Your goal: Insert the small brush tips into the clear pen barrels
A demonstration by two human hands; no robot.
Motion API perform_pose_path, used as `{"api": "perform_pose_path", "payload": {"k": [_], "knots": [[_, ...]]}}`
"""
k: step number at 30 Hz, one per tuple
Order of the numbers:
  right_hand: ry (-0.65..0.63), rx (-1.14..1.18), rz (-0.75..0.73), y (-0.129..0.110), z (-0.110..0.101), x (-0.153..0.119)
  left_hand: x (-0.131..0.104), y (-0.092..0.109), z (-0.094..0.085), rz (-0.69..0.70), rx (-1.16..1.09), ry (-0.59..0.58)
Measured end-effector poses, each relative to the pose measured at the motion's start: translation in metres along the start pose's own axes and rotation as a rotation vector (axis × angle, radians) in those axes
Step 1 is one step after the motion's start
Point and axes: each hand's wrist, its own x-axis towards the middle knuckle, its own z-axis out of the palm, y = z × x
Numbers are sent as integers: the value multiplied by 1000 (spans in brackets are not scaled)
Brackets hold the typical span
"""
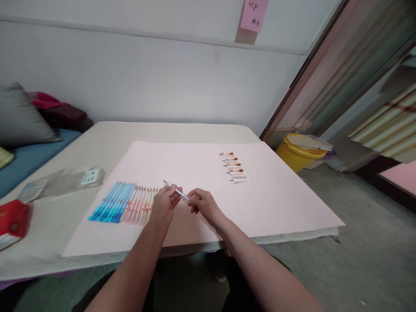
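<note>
A pale, slim pen (177, 191) is held in the air between both hands. My left hand (165, 202) is closed around its middle, and my right hand (202, 203) pinches its lower right end. Left of my left hand, a row of blue pens (113, 202) lies beside a row of pink and white pens (138, 206) on the pink sheet (191, 160). Farther right, several pens with brown ends (234, 164) are laid in a column with their caps beside them, and a whitish pen (238, 178) is at the near end of that column.
A clear plastic bag (68, 182) and a red packet (13, 221) lie on the table's left side. A grey pillow (24, 117) rests on a blue seat behind them. Past the table's right edge stands a yellow bin (294, 154).
</note>
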Motion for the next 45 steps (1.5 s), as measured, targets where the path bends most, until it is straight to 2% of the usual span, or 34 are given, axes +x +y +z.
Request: {"api": "perform_pose_path", "payload": {"k": [6,8,11,13,20,24,28,33,40,45], "knots": [[157,-344,-198,-7,5,-7,1,0,0,16,-12,31],[111,-254,-143,-8,6,-8,0,-1,0,14,-11,20],[-16,23,37,-6,5,-5,-1,-1,1,4,-15,-11],[-26,119,84,-5,5,-3,-1,-2,2,5,-13,-17],[-3,-6,-36,0,8,-4,0,-1,1,109,68,71],[-17,-11,-29,4,9,-3,3,-1,0,136,44,72],[2,-23,-36,5,8,-2,3,0,1,106,23,42],[-11,-29,-45,4,8,-3,4,2,0,149,26,125],[1,-34,-37,2,6,-4,10,4,-3,124,-21,66],[-17,5,-31,1,7,-5,9,4,-3,143,1,86]]}}
